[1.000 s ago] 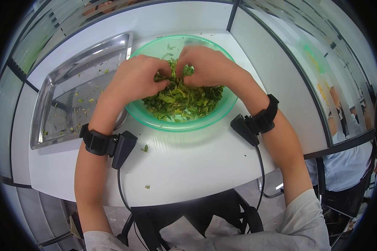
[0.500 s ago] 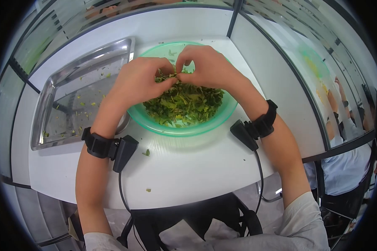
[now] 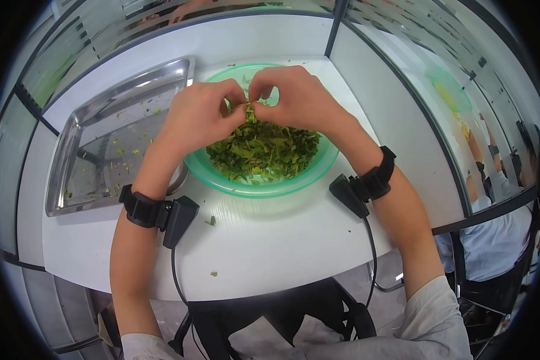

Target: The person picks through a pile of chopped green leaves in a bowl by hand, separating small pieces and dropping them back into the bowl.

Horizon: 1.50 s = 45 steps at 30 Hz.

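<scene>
A green translucent bowl [image 3: 264, 191] stands on the white table, with a heap of chopped leafy greens [image 3: 267, 150] in it. Over the bowl's back part, my left hand [image 3: 207, 114] is closed in a pinch on a small piece of greens [image 3: 249, 114]. My right hand [image 3: 294, 99] pinches at the same piece from the other side, thumb and fingers closed. The fingertips of both hands nearly meet above the heap. Each wrist wears a black strap with a small device.
A metal tray [image 3: 72, 180] with green scraps lies left of the bowl. Small leaf bits [image 3: 211, 221] lie on the table [image 3: 270, 240] near its front. White and glass partitions [image 3: 384, 90] stand behind and at the right; beyond them sits a person [image 3: 492, 246].
Both hands stay over the bowl with little movement. The fingertips have come closer together, and the stems that showed between them before are now mostly out of view.
</scene>
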### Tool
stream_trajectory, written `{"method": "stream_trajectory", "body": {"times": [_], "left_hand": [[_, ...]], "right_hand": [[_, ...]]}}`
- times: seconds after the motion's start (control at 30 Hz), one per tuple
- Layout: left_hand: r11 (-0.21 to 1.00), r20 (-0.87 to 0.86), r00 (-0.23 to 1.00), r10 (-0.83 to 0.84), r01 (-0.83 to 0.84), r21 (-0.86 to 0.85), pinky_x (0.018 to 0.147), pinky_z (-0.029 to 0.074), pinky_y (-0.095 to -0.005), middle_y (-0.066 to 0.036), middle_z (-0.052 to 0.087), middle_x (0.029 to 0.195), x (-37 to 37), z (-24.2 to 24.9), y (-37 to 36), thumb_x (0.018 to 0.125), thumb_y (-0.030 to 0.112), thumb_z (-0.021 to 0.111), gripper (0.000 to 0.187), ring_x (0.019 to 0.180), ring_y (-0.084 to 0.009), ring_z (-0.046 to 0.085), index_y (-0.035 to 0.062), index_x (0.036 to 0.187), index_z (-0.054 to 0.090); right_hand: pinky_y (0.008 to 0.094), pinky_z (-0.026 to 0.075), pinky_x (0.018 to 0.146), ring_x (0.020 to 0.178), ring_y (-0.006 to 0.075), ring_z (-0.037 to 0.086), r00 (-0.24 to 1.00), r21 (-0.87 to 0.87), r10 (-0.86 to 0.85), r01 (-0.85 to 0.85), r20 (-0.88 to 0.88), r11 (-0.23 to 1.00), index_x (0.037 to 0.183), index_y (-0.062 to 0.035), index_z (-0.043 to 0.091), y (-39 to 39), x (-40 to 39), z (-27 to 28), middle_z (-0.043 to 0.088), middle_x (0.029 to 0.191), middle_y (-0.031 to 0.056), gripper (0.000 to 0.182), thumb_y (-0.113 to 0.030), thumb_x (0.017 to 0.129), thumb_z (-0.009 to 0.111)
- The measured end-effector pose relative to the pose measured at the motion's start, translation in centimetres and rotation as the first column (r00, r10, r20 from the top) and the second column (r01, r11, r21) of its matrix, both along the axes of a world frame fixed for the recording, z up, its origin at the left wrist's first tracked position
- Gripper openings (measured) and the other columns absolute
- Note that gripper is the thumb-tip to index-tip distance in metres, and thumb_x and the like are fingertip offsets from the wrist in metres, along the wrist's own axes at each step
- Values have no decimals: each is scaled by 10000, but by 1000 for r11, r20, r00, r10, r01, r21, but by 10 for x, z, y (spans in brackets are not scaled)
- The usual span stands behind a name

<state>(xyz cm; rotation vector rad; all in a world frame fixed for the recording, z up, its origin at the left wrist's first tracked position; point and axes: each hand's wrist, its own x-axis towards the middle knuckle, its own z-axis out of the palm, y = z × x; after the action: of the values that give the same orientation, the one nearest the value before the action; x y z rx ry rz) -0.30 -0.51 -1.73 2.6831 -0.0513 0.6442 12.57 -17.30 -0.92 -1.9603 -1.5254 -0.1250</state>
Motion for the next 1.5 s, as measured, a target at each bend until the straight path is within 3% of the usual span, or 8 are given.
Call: {"method": "stream_trajectory", "body": {"times": [0.27,0.37,0.47,0.63,0.73,0.83,0.9,1.5], "left_hand": [[999,90,996,-13,17,-52,569,514,-301,-57,696,757,0,-1,-1,814,111,694,106,611,-176,682,52,889,649],[999,97,995,6,-2,-46,568,513,-299,-53,700,757,0,0,-2,818,114,697,112,611,-172,683,51,900,652],[998,68,997,24,-20,-64,618,533,-357,-22,730,794,0,0,-2,832,193,686,115,672,-226,703,119,920,676],[997,56,998,28,-24,-70,618,534,-357,-22,730,796,0,0,-2,834,186,689,113,675,-224,703,125,929,678],[999,57,998,24,-21,-42,613,535,-356,-21,728,785,0,0,-2,829,187,695,115,674,-221,703,129,928,682],[1000,74,997,3,-1,-30,602,534,-355,-19,726,774,-1,-1,-1,823,188,700,115,671,-219,703,138,926,688],[999,140,990,-33,31,12,558,513,-298,-38,703,738,-1,-2,-2,812,121,720,101,596,-174,679,85,894,673],[999,140,990,-30,32,-5,561,516,-305,-49,697,727,-2,-1,-2,805,124,725,104,589,-186,677,77,882,675]], "right_hand": [[324,530,745,799,170,677,994,38,-35,39,-106,999,866,-56,709,0,1,2,710,809,36,153,-192,802,736],[299,521,686,782,139,670,995,92,10,0,-103,996,869,-55,715,0,0,3,709,807,25,129,-169,810,730],[251,493,581,756,89,657,982,122,75,-54,-173,991,909,-63,733,-1,0,4,715,811,12,135,-165,821,734],[255,501,603,748,98,662,958,76,113,-97,-262,992,938,-58,737,-2,2,6,719,806,26,170,-189,830,739],[289,558,705,730,168,717,957,82,105,-86,-270,993,892,-49,739,-1,2,5,738,772,79,191,-220,807,740],[287,557,704,726,165,715,958,94,111,-88,-265,992,884,-48,739,-2,2,6,739,771,76,182,-215,809,737],[257,510,638,758,99,668,956,48,109,-100,-271,994,932,-71,736,-3,3,6,730,817,14,165,-198,826,736],[235,497,613,732,74,647,949,63,101,-86,-299,994,930,-62,737,-2,4,5,725,821,8,156,-181,828,744]]}}
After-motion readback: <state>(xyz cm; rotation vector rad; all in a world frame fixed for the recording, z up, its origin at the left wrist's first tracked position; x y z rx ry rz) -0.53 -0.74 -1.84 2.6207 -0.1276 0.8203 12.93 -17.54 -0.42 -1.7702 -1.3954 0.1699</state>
